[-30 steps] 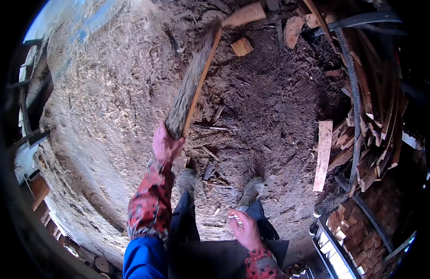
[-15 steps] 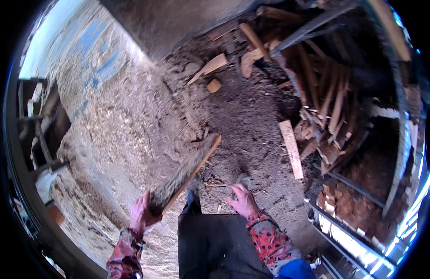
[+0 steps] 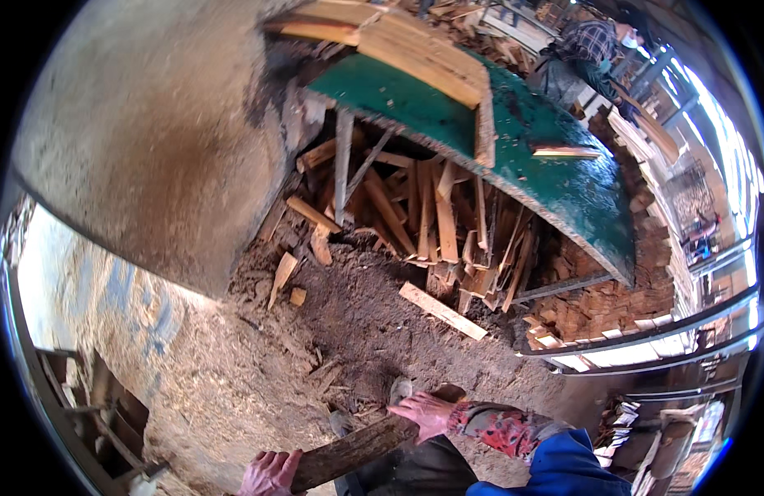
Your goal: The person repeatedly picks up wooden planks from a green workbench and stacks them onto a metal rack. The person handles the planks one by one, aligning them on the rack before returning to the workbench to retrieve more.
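Observation:
A rough wooden slab (image 3: 357,453) with a dark, bark-like face lies across in front of my legs at the bottom of the view. My left hand (image 3: 270,475) is closed round its left end, with the fingers on the upper edge. My right hand (image 3: 425,413) rests over the slab nearer its right end and grips it, its thumb side partly hidden. The slab's far right end shows just past that hand. A red patterned cuff and a blue sleeve cover my right arm.
A green-topped table (image 3: 555,165) carries several boards (image 3: 423,62). Split wood pieces (image 3: 431,215) are heaped under it. A flat offcut (image 3: 442,310) and a small block (image 3: 297,296) lie on the dirt floor. Sawdust (image 3: 208,372) spreads left; another person (image 3: 592,54) stands beyond the table.
The view has swung toward the green table. My right hand, empty before, now holds the slab too. The slab has come in closer to my legs, with its far end swung to the right.

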A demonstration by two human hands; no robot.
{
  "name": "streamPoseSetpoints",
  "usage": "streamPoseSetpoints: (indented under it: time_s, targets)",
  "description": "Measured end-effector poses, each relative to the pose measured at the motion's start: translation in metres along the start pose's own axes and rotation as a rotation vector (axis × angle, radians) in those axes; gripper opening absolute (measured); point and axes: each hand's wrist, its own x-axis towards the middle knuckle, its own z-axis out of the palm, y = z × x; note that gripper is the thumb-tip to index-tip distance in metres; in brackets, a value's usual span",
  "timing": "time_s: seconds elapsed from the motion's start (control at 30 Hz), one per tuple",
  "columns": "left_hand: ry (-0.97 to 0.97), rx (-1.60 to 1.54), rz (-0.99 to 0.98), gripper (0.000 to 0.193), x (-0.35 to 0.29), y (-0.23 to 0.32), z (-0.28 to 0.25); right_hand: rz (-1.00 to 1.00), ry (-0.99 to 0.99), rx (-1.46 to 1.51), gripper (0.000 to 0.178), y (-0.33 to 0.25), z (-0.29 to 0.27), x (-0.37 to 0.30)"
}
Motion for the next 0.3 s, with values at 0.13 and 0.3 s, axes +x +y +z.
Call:
streamPoseSetpoints:
  time_s: [0.13,0.3]
  targets:
    - [-0.035,0.045,0.007,0.084,0.032,0.018,0.008,0.097,0.125,0.010,0.088,-0.007,-0.010,-0.067]
    - [-0.250,0.033,0.181,0.080,0.142,0.063,-0.005,0.364,0.141,0.119,0.086,-0.001,-0.011,-0.160]
